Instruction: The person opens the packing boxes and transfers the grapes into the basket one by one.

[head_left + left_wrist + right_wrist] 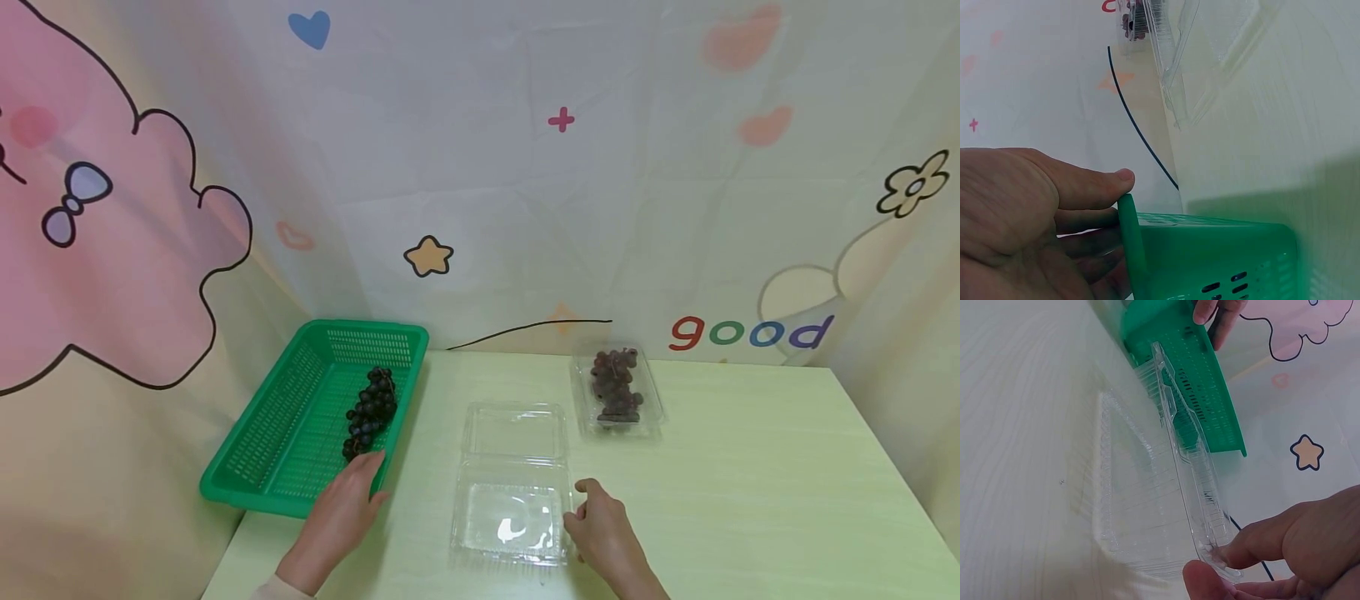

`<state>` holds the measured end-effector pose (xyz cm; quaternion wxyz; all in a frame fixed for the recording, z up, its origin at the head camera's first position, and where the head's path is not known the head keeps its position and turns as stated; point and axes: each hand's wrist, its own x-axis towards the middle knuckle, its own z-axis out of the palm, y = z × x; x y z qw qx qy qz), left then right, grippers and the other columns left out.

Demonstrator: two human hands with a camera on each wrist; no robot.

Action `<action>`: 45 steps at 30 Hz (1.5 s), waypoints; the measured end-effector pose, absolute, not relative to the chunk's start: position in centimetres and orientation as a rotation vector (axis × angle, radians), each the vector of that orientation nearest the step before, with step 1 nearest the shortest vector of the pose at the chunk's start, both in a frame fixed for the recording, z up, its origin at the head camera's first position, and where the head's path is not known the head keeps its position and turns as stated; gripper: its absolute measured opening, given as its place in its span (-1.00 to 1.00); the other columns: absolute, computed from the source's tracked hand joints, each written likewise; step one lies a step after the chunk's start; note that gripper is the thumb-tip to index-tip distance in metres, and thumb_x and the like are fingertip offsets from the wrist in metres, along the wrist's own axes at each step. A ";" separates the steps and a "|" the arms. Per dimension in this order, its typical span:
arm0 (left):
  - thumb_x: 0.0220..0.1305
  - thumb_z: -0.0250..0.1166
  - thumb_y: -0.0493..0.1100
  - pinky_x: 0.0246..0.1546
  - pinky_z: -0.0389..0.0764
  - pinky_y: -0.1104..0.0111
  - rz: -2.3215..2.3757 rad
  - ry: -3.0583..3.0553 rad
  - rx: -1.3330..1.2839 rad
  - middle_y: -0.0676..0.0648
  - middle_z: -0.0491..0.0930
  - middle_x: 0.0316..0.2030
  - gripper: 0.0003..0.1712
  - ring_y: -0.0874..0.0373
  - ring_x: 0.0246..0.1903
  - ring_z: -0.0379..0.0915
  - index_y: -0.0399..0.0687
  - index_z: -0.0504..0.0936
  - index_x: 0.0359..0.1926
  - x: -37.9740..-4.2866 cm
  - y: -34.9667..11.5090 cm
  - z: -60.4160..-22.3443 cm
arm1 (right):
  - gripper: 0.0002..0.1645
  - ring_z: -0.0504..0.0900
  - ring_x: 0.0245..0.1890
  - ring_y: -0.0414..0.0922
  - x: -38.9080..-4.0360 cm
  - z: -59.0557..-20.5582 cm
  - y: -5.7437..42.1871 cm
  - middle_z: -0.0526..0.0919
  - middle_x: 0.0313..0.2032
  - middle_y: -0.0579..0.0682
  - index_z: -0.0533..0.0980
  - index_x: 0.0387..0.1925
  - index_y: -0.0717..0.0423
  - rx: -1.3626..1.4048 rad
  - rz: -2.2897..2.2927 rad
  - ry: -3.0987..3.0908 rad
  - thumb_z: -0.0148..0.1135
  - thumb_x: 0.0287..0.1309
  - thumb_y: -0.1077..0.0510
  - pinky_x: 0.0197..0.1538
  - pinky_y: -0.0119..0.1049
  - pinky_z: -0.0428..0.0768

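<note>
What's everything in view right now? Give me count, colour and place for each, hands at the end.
Rectangular plastic mesh basket: one, green, left side of the table.
Bunch of round grapes: one, near-black, inside the basket, toward its right wall.
Open hinged plastic container: one, clear, between the two hands.
Filled plastic container: one, clear, back of the table, right of the open one.
Packed grapes: bunch count unclear, dark purple, inside the filled container.
Flat table: one, pale yellow-green, beneath everything.
Printed cloth backdrop: panel count unclear, pale with coloured prints, behind the table.
Left hand: one, bare, gripping the basket's rim.
Right hand: one, bare, pinching the open container's right edge.
</note>
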<state>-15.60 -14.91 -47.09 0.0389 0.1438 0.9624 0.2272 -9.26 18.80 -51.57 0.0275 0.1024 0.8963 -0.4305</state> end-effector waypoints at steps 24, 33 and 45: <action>0.30 0.43 -0.35 -0.01 0.61 -0.15 0.703 2.985 0.403 -0.33 0.49 0.28 -0.36 -0.31 0.18 0.50 -0.37 0.48 0.36 -15.5 -14.7 -47.5 | -0.44 0.55 -0.77 -0.17 -11.7 -51.9 19.5 0.56 -0.50 -0.02 0.38 0.18 0.59 0.266 -1.352 2.786 0.18 0.15 0.38 -0.56 -0.27 0.50; 0.29 0.44 -0.34 -0.05 0.64 -0.13 0.692 3.000 0.410 -0.33 0.50 0.27 -0.35 -0.30 0.18 0.51 -0.37 0.47 0.36 -15.4 -14.7 -47.8 | -0.43 0.57 -0.76 -0.15 -12.9 -51.7 19.5 0.57 -0.48 0.01 0.37 0.20 0.59 0.272 -1.341 2.777 0.17 0.16 0.38 -0.58 -0.26 0.50; 0.28 0.45 -0.34 -0.10 0.65 -0.11 0.688 3.015 0.411 -0.32 0.51 0.26 -0.35 -0.28 0.14 0.54 -0.37 0.49 0.35 -15.3 -14.7 -48.0 | -0.42 0.56 -0.76 -0.14 -14.4 -51.7 19.6 0.58 -0.48 0.04 0.35 0.21 0.60 0.290 -1.338 2.760 0.14 0.18 0.37 -0.56 -0.27 0.49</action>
